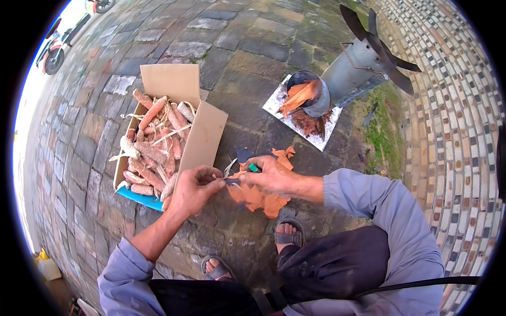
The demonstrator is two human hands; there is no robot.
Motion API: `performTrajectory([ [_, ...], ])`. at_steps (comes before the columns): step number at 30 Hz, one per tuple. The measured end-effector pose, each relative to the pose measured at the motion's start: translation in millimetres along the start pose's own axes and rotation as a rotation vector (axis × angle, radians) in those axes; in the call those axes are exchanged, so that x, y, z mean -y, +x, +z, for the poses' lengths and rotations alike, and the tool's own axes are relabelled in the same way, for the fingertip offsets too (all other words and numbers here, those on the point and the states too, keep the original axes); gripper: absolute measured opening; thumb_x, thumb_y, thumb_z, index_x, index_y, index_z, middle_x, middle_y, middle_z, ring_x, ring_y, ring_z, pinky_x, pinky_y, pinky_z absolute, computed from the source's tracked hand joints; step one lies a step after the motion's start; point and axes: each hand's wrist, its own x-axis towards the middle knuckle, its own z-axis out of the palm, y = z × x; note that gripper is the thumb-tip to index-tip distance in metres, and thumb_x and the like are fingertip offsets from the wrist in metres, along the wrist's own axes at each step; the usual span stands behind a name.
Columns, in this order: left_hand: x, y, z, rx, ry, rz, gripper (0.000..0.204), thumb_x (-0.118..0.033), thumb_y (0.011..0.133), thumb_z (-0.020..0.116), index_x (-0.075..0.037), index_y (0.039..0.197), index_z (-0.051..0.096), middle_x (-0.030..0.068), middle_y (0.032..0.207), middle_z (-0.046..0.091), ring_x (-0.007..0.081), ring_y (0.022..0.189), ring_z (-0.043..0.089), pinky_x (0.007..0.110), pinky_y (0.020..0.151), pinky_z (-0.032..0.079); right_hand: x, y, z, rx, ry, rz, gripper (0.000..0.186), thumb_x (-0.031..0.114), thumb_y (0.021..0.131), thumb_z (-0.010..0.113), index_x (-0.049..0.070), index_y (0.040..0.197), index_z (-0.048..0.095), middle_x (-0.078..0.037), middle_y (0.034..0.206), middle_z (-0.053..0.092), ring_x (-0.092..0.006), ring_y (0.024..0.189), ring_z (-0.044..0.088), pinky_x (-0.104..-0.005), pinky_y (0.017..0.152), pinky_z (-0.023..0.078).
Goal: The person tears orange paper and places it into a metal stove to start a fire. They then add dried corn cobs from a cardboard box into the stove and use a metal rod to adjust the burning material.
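My left hand (197, 189) is closed, its thumb and fingers pinching a pale dry strip (229, 167) that looks like corn husk. Close beside it, my right hand (270, 176) is closed around a small green lighter (254, 167), mostly hidden by the fingers. The fingertips of both hands nearly meet around the strip. Torn orange paper (253, 197) lies on the paving below my right hand, with another orange scrap (284, 157) beyond it. A dark scrap (244, 154) sits just past the fingers.
A cardboard box (205, 134) full of dry corncobs (153, 152) stands at left. At upper right, a metal stove (345, 71) with orange paper (299, 97) in its opening rests on a white board (322, 138). My sandalled feet (289, 234) are close in front; a brick wall (448, 131) runs along the right.
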Motion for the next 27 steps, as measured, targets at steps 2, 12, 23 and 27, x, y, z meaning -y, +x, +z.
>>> performTrajectory([
  [2,-1,-1,1,-0.003,-0.038,-0.048,0.018,-0.008,0.091,0.072,0.004,0.103,0.067,0.0056,0.081,0.069,0.0111,0.071,0.066,0.026,0.065,0.056,1,-2,-1,-0.002,0.026,0.033,0.022,0.023,0.093,0.069,0.001,0.099,0.069,0.000,0.077,0.064,-0.0054,0.067,0.054,-0.0252,0.059,0.043],
  [12,-29,24,3,-0.111,0.101,0.148,0.034,-0.010,0.087,0.076,0.005,0.114,0.064,0.0119,0.093,0.072,0.0156,0.079,0.069,0.029,0.073,0.057,-12,-4,-10,-0.076,0.076,0.041,0.023,0.023,0.093,0.069,0.001,0.100,0.066,0.002,0.074,0.060,-0.0043,0.053,0.045,-0.0247,0.045,0.033],
  [23,-76,126,98,-0.385,0.469,0.596,0.057,-0.021,0.074,0.083,-0.005,0.123,0.059,0.0149,0.113,0.065,0.0336,0.098,0.066,0.042,0.086,0.054,-32,-12,-14,-0.050,0.050,0.159,0.030,0.022,0.092,0.070,-0.004,0.107,0.062,-0.001,0.074,0.058,-0.0055,0.056,0.048,-0.0253,0.047,0.036],
  [27,-80,144,112,-0.414,0.424,0.488,0.057,-0.025,0.075,0.082,-0.005,0.123,0.058,0.0162,0.114,0.064,0.0364,0.102,0.065,0.044,0.088,0.053,-38,-11,-19,-0.016,0.100,0.187,0.032,0.021,0.093,0.069,-0.005,0.109,0.061,-0.001,0.075,0.057,-0.0055,0.055,0.048,-0.0258,0.046,0.036],
])
